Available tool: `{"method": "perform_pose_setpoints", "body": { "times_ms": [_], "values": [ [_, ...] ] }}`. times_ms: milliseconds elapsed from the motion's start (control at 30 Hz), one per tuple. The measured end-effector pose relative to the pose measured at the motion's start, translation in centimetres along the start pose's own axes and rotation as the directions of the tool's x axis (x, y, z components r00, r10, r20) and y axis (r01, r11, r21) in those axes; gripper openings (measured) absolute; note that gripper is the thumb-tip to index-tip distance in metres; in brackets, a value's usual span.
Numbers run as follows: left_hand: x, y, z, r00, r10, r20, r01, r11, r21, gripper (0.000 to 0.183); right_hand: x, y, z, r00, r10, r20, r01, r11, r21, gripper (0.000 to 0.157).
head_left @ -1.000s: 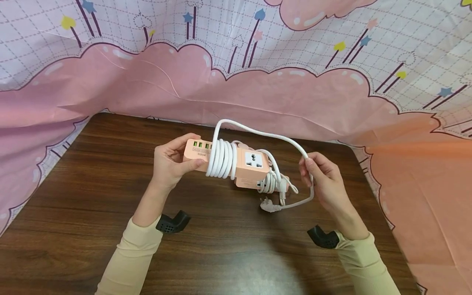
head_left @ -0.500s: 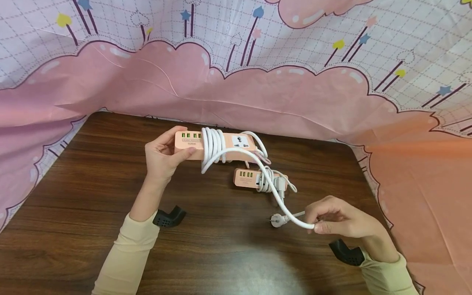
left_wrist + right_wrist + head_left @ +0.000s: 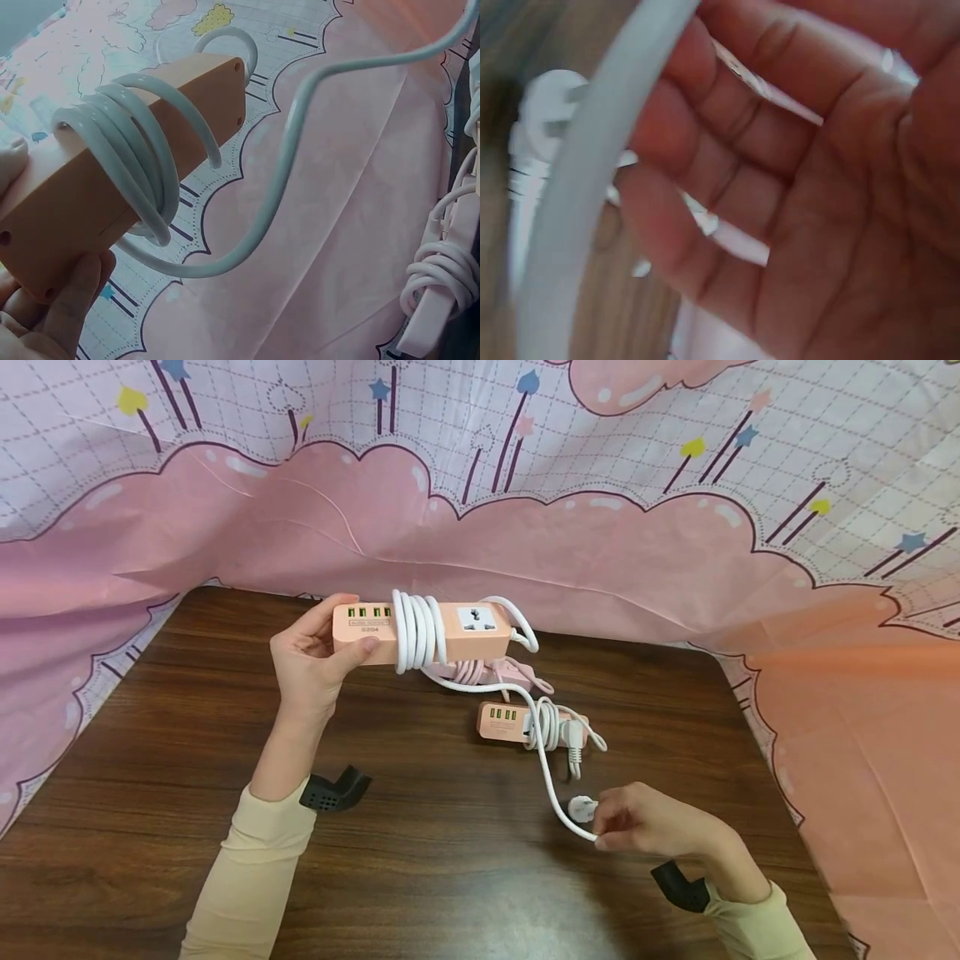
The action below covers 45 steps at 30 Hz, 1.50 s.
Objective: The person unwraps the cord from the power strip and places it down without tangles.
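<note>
Peach plastic, matte-looking: power strip (image 3: 459,645), held aloft over the table and tilted slightly, its socket face toward the head camera. Left hand (image 3: 311,656) grips it at the USB end, thumb along the near side, other fingers partly hidden behind. Right hand (image 3: 660,822) pinches the white cord (image 3: 542,760) close to the plug (image 3: 582,809), which sits just beside the fingertips; right wrist view blurred here.

Handling (judged): body rigid, fairly light, likely a little slick on its smooth faces. Best hold is the bare USB end, which leaves the coils free. Cord thick and springy; it should bend in broad curves and resist tight ones, so coils may loosen if let go. Plug pins probably the part to spare from knocks.

Shapes: long block with rounded corners; four green-lined USB slots in a row; white square socket at the opposite end. Several snug turns of cord girdle the middle; one small loop arcs out of the socket end. Left wrist view shows a flat underside with recessed screw holes.

Outward: second peach strip (image 3: 501,721) lies on the table, cord wound round it. Pink strip (image 3: 517,674) behind, partly covered. Table (image 3: 420,877): dark wood grain, dull sheen. Beyond it, creased cloth (image 3: 600,560) printed with pink clouds and stars. Cream sleeves (image 3: 247,877), soft and wrinkled; black bracket (image 3: 335,793) at the left wrist.
</note>
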<state>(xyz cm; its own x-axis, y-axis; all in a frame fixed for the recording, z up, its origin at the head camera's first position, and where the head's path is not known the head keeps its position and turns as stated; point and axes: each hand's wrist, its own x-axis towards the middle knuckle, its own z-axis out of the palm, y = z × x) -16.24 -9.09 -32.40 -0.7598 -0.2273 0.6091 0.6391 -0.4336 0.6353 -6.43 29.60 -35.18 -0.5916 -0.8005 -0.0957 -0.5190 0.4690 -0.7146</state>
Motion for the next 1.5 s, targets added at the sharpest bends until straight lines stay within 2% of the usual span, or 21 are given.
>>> {"method": "perform_pose_setpoints", "body": {
  "times_ms": [100, 233, 400, 567, 667, 867, 967, 1033, 1100, 1167, 1233, 1333, 1400, 1500],
  "values": [
    [0.1, 0.2, 0.1, 1.0, 0.003, 0.004, -0.003, 1.0, 0.001, 0.038, 0.2, 0.8, 0.8, 0.995, 0.099, -0.003, -0.099, 0.991, -0.091, 0.016],
    [0.2, 0.5, 0.4, 1.0, 0.005, 0.014, -0.005, 1.0, -0.004, 0.038, 0.3, 1.6, 1.9, 0.976, 0.218, -0.023, -0.218, 0.951, -0.217, 0.016],
    [0.1, 0.7, 0.7, 1.0, 0.003, 0.025, -0.002, 1.0, -0.012, 0.038, 0.4, 2.6, 3.4, 0.963, 0.252, -0.096, -0.27, 0.91, -0.315, 0.016],
    [0.0, 0.8, 0.8, 1.0, 0.004, 0.022, -0.004, 1.0, -0.004, 0.038, 0.5, 3.1, 4.3, 0.955, 0.254, -0.155, -0.294, 0.888, -0.353, 0.019],
    [-0.1, 0.8, 0.8, 1.0, 0.001, 0.018, -0.001, 1.0, -0.015, 0.039, 0.8, 3.2, 4.5, 0.95, 0.263, -0.169, -0.307, 0.889, -0.34, 0.021],
    [-0.3, 0.7, 0.8, 0.999, 0.002, 0.047, -0.001, 1.0, -0.003, 0.04, 1.6, 2.5, 3.7, 0.943, 0.319, -0.093, -0.332, 0.9, -0.282, 0.019],
    [-0.3, 0.8, 0.8, 0.999, 0.006, 0.05, -0.006, 1.0, -0.003, 0.041, 2.5, 1.8, 2.4, 0.954, 0.283, -0.104, -0.301, 0.918, -0.258, 0.019],
    [-0.3, 0.9, 0.8, 0.999, 0.004, 0.047, -0.003, 1.0, -0.016, 0.041, 3.4, 1.2, 1.5, 0.957, 0.212, -0.197, -0.257, 0.936, -0.241, 0.018],
    [-0.3, 1.0, 0.8, 0.999, 0.001, 0.045, 0.0, 1.0, -0.023, 0.041, 4.6, 0.6, 0.8, 0.94, 0.116, -0.32, -0.193, 0.956, -0.222, 0.021],
    [-0.4, 1.0, 0.8, 0.999, -0.003, 0.043, 0.004, 1.0, -0.023, 0.041, 6.1, 0.0, 0.5, 0.904, 0.017, -0.427, -0.115, 0.972, -0.203, 0.027],
    [-0.5, 1.0, 0.8, 0.999, -0.006, 0.043, 0.007, 1.0, -0.023, 0.041, 7.6, -0.5, 0.5, 0.874, -0.053, -0.483, -0.048, 0.98, -0.193, 0.034],
    [-0.5, 1.0, 0.8, 0.999, -0.009, 0.049, 0.01, 1.0, -0.015, 0.041, 9.5, -1.0, 0.8, 0.859, -0.097, -0.502, 0.015, 0.986, -0.164, 0.039],
    [-0.5, 0.9, 0.8, 0.998, -0.011, 0.055, 0.012, 1.0, -0.016, 0.042, 10.6, -1.2, 1.0, 0.853, -0.098, -0.514, 0.034, 0.991, -0.132, 0.035],
    [-0.5, 0.9, 0.8, 0.998, -0.008, 0.065, 0.009, 1.0, -0.008, 0.043, 11.6, -1.2, 1.2, 0.83, -0.068, -0.553, 0.046, 0.997, -0.055, 0.025]
  ]
}}
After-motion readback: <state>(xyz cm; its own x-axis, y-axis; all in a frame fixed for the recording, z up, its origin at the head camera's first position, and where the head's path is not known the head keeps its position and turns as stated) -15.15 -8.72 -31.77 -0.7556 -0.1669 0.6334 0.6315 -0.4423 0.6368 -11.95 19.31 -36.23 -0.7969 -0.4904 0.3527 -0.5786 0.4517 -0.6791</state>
